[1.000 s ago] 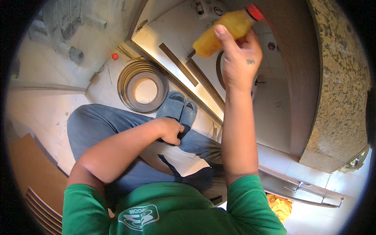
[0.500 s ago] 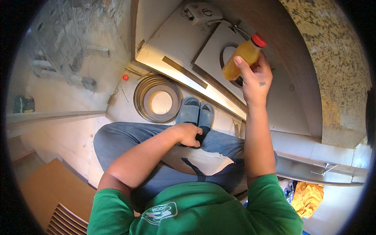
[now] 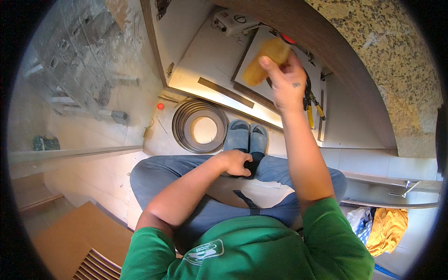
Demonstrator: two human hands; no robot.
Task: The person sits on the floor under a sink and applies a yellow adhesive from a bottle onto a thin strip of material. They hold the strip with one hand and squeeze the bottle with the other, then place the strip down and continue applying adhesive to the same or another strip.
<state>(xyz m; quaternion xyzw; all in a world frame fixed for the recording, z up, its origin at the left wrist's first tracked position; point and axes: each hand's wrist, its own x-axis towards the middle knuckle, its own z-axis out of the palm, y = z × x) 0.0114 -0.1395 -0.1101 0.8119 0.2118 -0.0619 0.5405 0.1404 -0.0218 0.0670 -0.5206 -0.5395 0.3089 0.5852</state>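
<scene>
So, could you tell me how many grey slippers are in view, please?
2: a left slipper and a right slipper, side by side on the floor beside the coiled strip; none appear hidden.

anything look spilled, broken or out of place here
Nothing looks spilled or broken. The right hand holds a yellow bottle with a red cap tilted over the white board. The left hand rests by the grey slippers. A coil of banding lies flat on the floor.

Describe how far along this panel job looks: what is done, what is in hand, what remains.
Done: a white panel lies flat on the floor, with a dark strip on it. In hand: the right hand holds a yellow bottle with a red cap, tilted over the panel; the left hand rests by the feet. Left: the coiled edge band and yellow-handled pliers lie untouched.
</scene>
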